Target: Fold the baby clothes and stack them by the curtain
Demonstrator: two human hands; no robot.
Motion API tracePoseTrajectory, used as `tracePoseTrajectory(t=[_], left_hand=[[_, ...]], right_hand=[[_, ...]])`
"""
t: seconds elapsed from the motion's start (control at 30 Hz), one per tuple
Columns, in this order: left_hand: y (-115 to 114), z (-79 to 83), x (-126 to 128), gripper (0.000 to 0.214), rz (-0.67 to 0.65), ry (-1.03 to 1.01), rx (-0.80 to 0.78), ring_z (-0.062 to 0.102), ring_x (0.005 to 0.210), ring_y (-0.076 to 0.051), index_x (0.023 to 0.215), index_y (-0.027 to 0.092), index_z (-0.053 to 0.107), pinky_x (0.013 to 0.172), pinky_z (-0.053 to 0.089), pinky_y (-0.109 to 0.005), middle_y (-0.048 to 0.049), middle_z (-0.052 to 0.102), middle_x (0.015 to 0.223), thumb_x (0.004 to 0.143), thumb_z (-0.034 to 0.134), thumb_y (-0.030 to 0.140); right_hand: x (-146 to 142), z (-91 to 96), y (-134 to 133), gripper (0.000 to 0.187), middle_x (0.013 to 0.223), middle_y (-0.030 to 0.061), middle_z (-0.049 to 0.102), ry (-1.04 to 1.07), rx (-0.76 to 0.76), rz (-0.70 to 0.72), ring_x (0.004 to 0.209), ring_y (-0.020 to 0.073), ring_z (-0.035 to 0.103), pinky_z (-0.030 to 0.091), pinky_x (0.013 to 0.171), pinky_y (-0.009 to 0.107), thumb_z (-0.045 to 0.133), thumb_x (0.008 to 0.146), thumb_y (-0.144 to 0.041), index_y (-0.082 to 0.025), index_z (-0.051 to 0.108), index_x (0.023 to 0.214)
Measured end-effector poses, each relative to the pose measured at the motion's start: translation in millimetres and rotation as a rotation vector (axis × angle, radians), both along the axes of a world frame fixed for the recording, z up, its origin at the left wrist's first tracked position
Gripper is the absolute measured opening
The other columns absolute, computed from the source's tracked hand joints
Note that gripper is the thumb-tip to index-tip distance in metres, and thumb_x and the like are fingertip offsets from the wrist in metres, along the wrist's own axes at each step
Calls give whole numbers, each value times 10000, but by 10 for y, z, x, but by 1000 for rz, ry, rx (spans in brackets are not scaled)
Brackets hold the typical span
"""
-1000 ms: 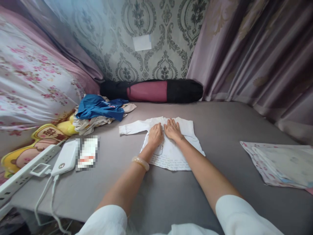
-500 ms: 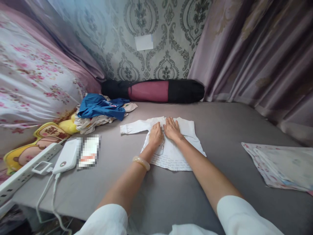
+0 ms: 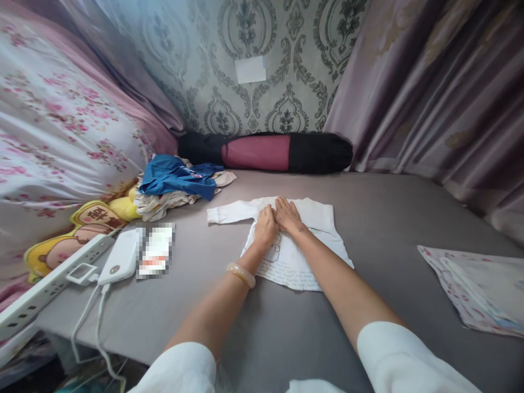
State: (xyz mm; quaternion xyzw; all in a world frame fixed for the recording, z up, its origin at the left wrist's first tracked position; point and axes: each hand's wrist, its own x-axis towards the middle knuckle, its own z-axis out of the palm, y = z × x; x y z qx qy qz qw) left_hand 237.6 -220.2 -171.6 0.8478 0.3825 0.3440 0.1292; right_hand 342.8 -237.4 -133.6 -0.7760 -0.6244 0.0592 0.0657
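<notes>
On a smooth grey surface, a soft white printed shirt lies flat, one sleeve extended; the right grip rests on it, fingers straight, holding nothing, while whether the left grip, alongside, pinches cloth cannot be told. A patterned wall and satiny curtain border the surface. Crumpled clothes lie left, folded cloths right; forearms partly cover the shirt.

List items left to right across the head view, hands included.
White power strip, white cabled device, pixelated item, white shirt with left hand then right hand on it, folded cloths.
</notes>
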Motion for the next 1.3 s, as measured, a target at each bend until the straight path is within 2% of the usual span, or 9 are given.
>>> tracePoseTrajectory(t=[0.2, 0.37, 0.5, 0.67, 0.93, 1.07, 1.2, 1.3], left_hand=[[-30, 48, -13, 356, 61, -38, 8, 567, 1096, -273, 1246, 75, 450, 960, 470, -455, -191, 613, 1097, 940, 283, 152], [-61, 121, -30, 378, 89, -96, 0, 552, 1108, -274, 1257, 101, 453, 970, 458, -470, -184, 606, 1110, 915, 296, 132], [-71, 165, -54, 390, 134, -136, -50, 549, 1091, -259, 1253, 107, 455, 977, 458, -437, -171, 600, 1097, 883, 331, 98], [-65, 189, -59, 373, 207, -229, -101, 545, 1102, -257, 1246, 119, 449, 984, 451, -437, -157, 596, 1102, 886, 353, 116], [-5, 197, -74, 359, 301, -297, -200, 566, 1078, -237, 1213, 122, 461, 1004, 440, -415, -132, 605, 1058, 863, 384, 96], [7, 228, -101, 312, 274, -256, -248, 572, 1071, -232, 1149, 132, 498, 969, 456, -401, -133, 610, 1064, 862, 382, 98], [70, 315, -226, 287, 253, -224, -259, 596, 1000, -213, 1090, 169, 524, 915, 472, -371, -99, 628, 1016, 836, 412, 96], [199, 407, -444, 295, 313, -193, -188, 597, 997, -222, 1094, 160, 532, 914, 466, -368, -107, 627, 1011, 825, 424, 106]], right_hand=[[-1, 21, 9, 606, 1598, 128, 210, 5, -21, -11, 1473, 218, 166, 111, 1189, 424, 183, 1007, -373, -46, 254, 1512], [-66, 79, 12, 584, 1599, 120, 214, -48, -37, 21, 1481, 231, 135, 64, 1194, 461, 186, 1008, -346, -62, 271, 1512], [-150, 78, 49, 565, 1597, 122, 226, -76, 15, 75, 1479, 228, 147, 85, 1196, 420, 217, 999, -283, -57, 262, 1515], [-211, -18, 88, 548, 1588, 117, 258, -91, 8, 99, 1467, 220, 193, 124, 1190, 387, 246, 998, -270, -83, 282, 1511], [-256, -11, 42, 591, 1585, 117, 265, -52, 41, 79, 1467, 231, 190, 91, 1191, 417, 168, 1014, -389, -101, 284, 1516], [-262, 17, 25, 577, 1587, 119, 262, -43, 28, 80, 1468, 237, 184, 86, 1182, 428, 196, 1013, -392, -141, 270, 1526], [-269, -2, 32, 580, 1587, 115, 264, -1, 56, 68, 1467, 231, 180, 73, 1177, 428, 210, 1012, -428, -170, 274, 1527], [-277, -33, 46, 593, 1585, 119, 267, 37, 75, 52, 1467, 230, 180, 53, 1176, 432, 215, 1010, -463, -173, 296, 1521]])
